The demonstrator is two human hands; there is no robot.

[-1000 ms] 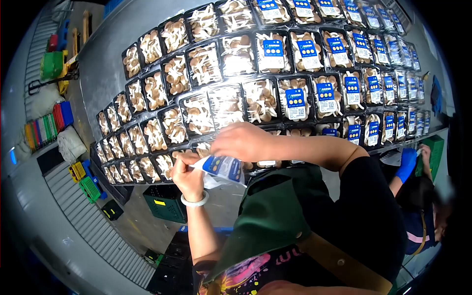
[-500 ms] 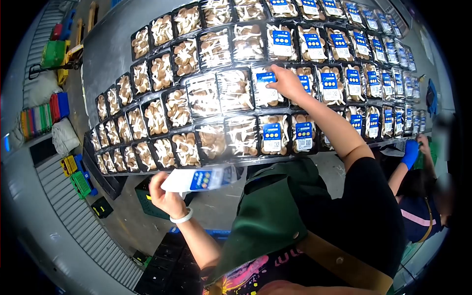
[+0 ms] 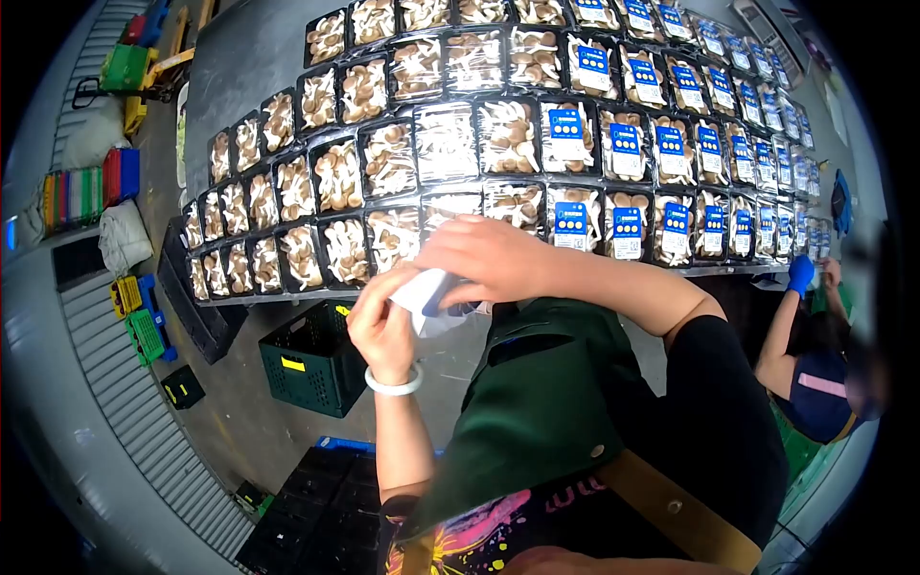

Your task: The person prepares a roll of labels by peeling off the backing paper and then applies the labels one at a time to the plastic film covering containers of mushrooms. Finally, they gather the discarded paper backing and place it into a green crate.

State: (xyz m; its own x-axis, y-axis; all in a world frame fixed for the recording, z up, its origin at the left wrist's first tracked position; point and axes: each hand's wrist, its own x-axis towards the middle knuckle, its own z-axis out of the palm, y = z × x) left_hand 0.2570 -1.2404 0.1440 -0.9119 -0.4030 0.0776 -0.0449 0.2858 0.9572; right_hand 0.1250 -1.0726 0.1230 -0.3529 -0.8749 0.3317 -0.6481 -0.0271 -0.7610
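Observation:
My left hand (image 3: 381, 331), with a white bracelet at the wrist, is closed on a sheet of labels (image 3: 426, 292) in front of the table edge. My right hand (image 3: 489, 261) has its fingers and thumb closed around the upper part of the same sheet; its fingertips are partly hidden. Beyond both hands, rows of black trays of mushrooms under clear film cover the table. Near my right hand, one tray has a blue and white label (image 3: 571, 222); a tray further left (image 3: 346, 251) bears none.
A dark green crate (image 3: 316, 359) stands on the floor below the table (image 3: 251, 59). Black crates (image 3: 321, 513) are stacked near my left elbow. At the far right, another person (image 3: 815, 388) with a blue glove works along the table edge.
My right hand has left a labelled tray and come back to the label sheet. My left hand has moved right with the sheet, and the view has shifted.

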